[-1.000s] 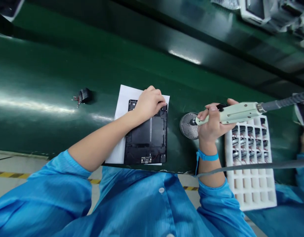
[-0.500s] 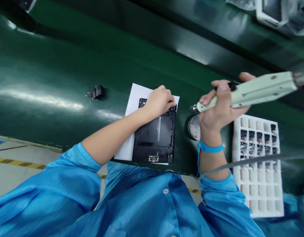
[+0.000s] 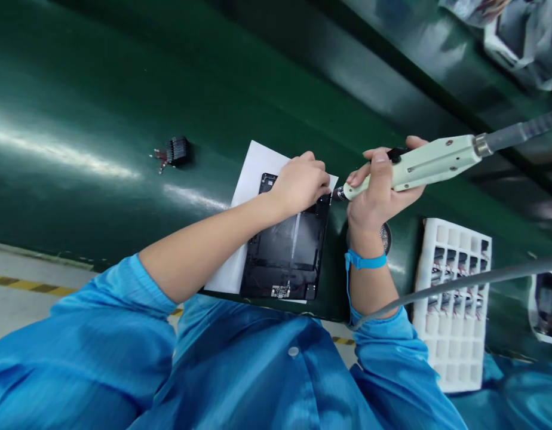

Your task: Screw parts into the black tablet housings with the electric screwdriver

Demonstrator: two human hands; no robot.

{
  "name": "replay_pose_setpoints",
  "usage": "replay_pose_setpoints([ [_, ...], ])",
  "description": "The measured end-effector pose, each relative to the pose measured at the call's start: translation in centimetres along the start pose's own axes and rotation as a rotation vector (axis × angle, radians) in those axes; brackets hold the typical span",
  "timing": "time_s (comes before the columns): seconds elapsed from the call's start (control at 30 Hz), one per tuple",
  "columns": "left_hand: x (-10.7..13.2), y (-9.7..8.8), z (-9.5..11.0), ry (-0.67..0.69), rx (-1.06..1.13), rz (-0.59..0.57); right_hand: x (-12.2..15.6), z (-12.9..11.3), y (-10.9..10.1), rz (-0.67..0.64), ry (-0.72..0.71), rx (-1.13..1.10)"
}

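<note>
A black tablet back panel [image 3: 287,248] lies open-side up on a white sheet [image 3: 251,179] at the near edge of the green conveyor belt [image 3: 123,107]. My left hand [image 3: 300,182] rests curled on the panel's far right corner, pressing it down. My right hand [image 3: 377,191] grips a pale green electric screwdriver [image 3: 419,164]; its tip sits at that same corner, just beside my left fingers. A grey cable runs from the tool's rear. The round metal screw dish [image 3: 384,236] is mostly hidden behind my right wrist, which wears a blue strap.
A white compartment tray [image 3: 455,298] holding several small wired parts stands to the right. A small black part with red wires [image 3: 175,150] lies on the belt to the left. Wrapped devices [image 3: 518,33] sit at the far right. Another person's blue sleeve shows at the lower right.
My right hand has carried the screwdriver from above the screw dish leftward to the panel's far right corner. My left hand has stayed on that corner.
</note>
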State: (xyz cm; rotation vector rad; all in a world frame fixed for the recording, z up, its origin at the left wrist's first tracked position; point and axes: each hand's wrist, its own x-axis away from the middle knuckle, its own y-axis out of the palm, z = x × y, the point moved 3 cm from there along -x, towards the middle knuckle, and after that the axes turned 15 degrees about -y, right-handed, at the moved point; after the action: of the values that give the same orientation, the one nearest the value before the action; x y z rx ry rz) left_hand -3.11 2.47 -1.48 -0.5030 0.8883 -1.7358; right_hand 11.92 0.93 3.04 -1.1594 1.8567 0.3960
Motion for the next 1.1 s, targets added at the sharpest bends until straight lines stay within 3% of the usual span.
replay_pose_setpoints([
  [0.23, 0.1, -0.6, 0.5, -0.033, -0.036, -0.014, 0.3, 0.1, 0.6, 0.088, 0.037, -0.226],
  [0.43, 0.1, -0.9, 0.4, -0.021, -0.038, -0.034, 0.3, -0.4, 1.2, 0.102, 0.065, -0.271],
  [0.53, 0.0, -1.0, 0.1, -0.019, -0.017, -0.026, -0.5, -1.0, -1.1, 0.141, 0.089, -0.229],
  [0.7, -0.2, -0.9, -0.2, 0.009, 0.018, -0.018, -1.6, -2.3, -8.1, 0.26, 0.112, -0.018],
  [0.77, -0.2, -1.0, -0.2, 0.01, 0.012, -0.023, -1.5, -2.1, -9.8, 0.274, 0.144, 0.052],
  [0.9, -0.1, -1.2, -0.1, 0.016, -0.013, -0.038, -1.1, -0.6, -10.4, 0.229, 0.146, 0.09],
  [1.1, -0.1, -1.1, -0.4, 0.026, 0.011, -0.031, -0.8, 1.6, -10.5, 0.295, 0.083, 0.077],
])
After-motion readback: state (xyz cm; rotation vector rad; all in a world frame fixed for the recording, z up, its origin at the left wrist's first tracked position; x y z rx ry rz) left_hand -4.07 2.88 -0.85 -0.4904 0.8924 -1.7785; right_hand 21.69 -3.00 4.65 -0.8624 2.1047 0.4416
